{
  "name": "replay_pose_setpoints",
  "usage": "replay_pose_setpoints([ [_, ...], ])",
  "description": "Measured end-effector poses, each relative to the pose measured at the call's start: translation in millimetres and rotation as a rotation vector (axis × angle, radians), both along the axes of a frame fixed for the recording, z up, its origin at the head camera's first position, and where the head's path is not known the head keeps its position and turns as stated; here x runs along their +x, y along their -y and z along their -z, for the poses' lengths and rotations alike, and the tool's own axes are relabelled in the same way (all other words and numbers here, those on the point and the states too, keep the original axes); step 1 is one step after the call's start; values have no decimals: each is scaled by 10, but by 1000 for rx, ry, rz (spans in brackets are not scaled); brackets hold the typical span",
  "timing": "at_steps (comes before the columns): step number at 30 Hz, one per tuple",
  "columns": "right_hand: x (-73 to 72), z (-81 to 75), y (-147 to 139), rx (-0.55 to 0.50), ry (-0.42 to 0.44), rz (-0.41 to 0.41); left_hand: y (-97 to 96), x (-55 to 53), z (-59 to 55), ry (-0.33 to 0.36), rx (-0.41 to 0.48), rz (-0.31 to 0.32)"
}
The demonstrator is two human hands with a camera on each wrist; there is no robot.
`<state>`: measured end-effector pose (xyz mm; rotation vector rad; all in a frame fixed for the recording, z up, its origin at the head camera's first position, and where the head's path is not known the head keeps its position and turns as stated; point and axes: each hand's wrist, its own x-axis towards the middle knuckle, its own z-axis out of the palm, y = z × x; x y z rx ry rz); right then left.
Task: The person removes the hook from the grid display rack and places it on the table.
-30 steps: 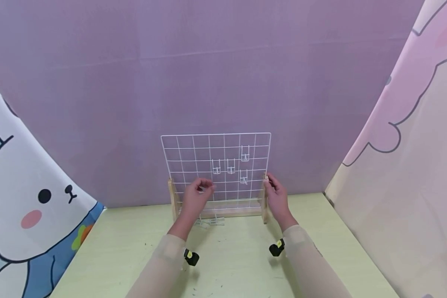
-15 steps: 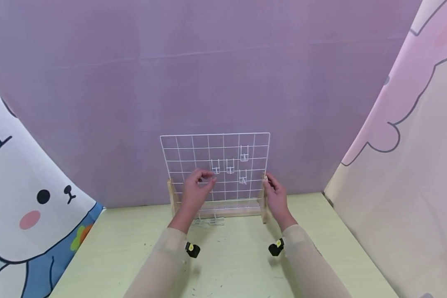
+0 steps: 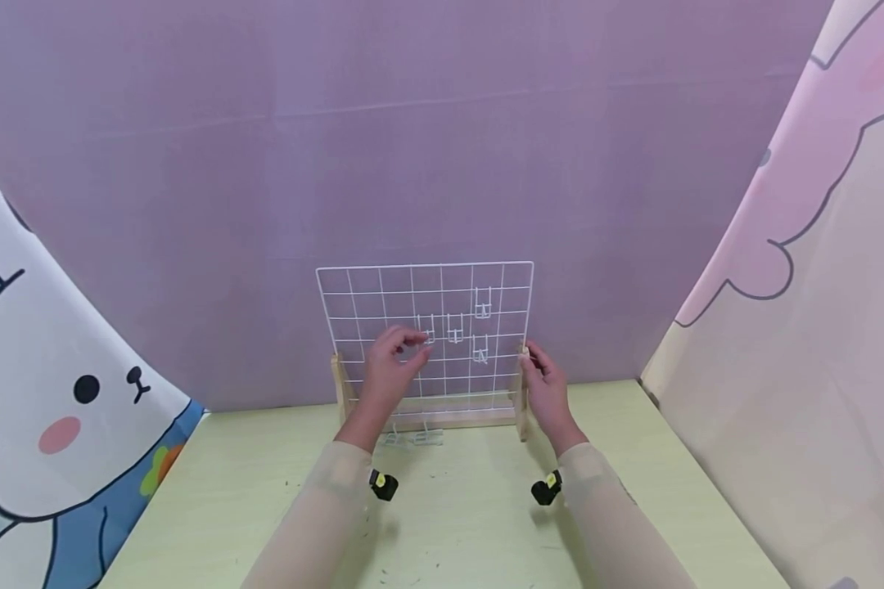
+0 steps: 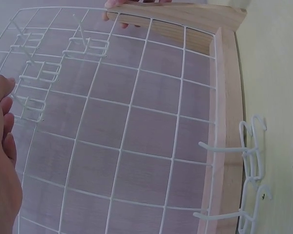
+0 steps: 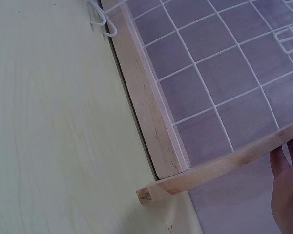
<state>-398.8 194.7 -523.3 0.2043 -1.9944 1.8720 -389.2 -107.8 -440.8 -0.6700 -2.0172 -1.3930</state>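
A white wire grid panel [image 3: 405, 303] stands upright in a wooden stand [image 3: 342, 388]. Several white wire hooks hang on its right half, among them an upper hook [image 3: 483, 308], a lower hook [image 3: 480, 352] and a middle hook [image 3: 454, 334]. My left hand [image 3: 389, 372] is right at the leftmost hung hook [image 4: 31, 108], thumb and index fingertips apart, overlapping that hook in the head view. My right hand [image 3: 547, 393] grips the stand's right upright [image 5: 224, 165] near its top, fingers partly hidden behind the wood.
Two loose wire hooks [image 4: 251, 151] lie at the foot of the stand on the pale table [image 3: 457, 499]. A purple backdrop [image 3: 442, 147] stands behind, with cartoon-printed cloths [image 3: 66, 393] at both sides. Small dark flecks dot the table.
My left hand has risen from below the leftmost hook up to its level, and its thumb and index finger have spread. The right hand stays on the upright.
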Motion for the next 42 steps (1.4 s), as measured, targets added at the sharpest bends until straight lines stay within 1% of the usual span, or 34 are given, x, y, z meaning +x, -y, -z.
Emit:
replay_pose_setpoints([
  [4, -11, 12, 8, 0, -3, 3, -2, -5, -24, -10, -17, -7],
  [10, 3, 9, 11, -1, -5, -6, 17, -23, -58, -31, -87, -41],
  [16, 7, 2, 7, -11, -10, -22, 36, -38, -74, -43, -122, -47],
  [25, 3, 14, 2, -12, -10, -13, 29, -26, -98, -41, -132, -55],
  [32, 5, 9, 3, -11, -10, -11, 33, -19, -151, -68, -132, -55],
  [38, 10, 3, -4, -7, -11, -10, 24, -8, -204, -46, -127, -58],
  [42, 3, 3, -10, -10, -14, -7, 17, -12, -237, -58, -122, -59],
])
